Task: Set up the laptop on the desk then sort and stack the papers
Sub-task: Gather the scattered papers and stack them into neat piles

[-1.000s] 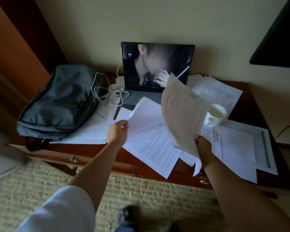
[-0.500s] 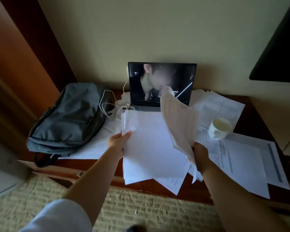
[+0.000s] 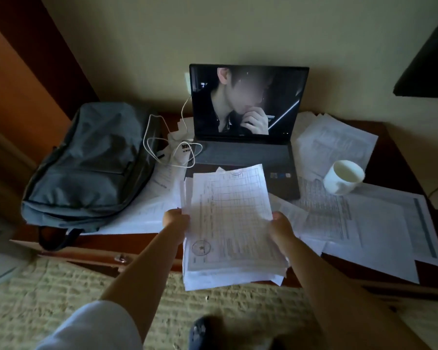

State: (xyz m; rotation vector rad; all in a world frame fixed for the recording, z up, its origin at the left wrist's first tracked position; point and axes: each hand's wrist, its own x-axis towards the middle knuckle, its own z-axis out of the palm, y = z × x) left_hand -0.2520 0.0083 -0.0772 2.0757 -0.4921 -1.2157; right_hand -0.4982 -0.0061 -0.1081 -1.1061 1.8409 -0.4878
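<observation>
**Paper stack held in both hands**

I see my left hand [image 3: 175, 223] and right hand [image 3: 280, 226] gripping the paper stack [image 3: 232, 223] by its side edges, over the table's [image 3: 400, 157] front edge, before the open laptop [image 3: 248, 127]

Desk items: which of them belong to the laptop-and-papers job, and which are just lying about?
Job:
open laptop
paper stack, gripped by left hand and right hand
loose sheets spread on desk

Lying about:
grey backpack
white cup
white cable
</observation>
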